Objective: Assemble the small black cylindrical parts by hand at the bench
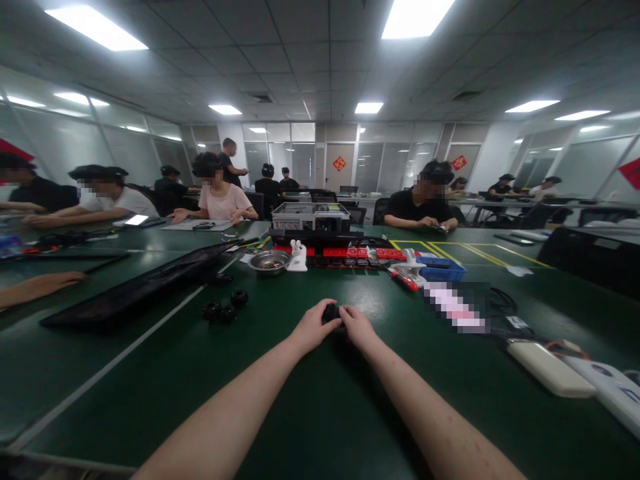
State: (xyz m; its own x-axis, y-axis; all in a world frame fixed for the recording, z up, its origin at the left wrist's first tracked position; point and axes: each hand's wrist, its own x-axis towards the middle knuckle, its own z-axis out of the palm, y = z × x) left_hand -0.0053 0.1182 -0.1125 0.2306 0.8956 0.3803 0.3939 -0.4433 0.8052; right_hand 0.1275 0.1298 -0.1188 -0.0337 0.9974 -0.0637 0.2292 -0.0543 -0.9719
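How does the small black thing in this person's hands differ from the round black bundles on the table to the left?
The black item is held by the left hand and right hand, while the black bundles lie untouched on the green table. Fingers partly cover the item, whereas the bundles show their rounded outlines. Both are black.

To the right of a metal bowl (pixel 270 269) and nearer the camera, a person's left hand (pixel 315 327) and right hand (pixel 359 328) are holding a small black part (pixel 331 312) between them over a green table (pixel 135 407). Three black round parts (pixel 229 314) are lying to the bowl's near left; a white stand (pixel 298 259) is standing just right of it. Beyond the bowl, a co-worker in pink (pixel 226 201) is sitting leftward, another in black (pixel 407 208) rightward.
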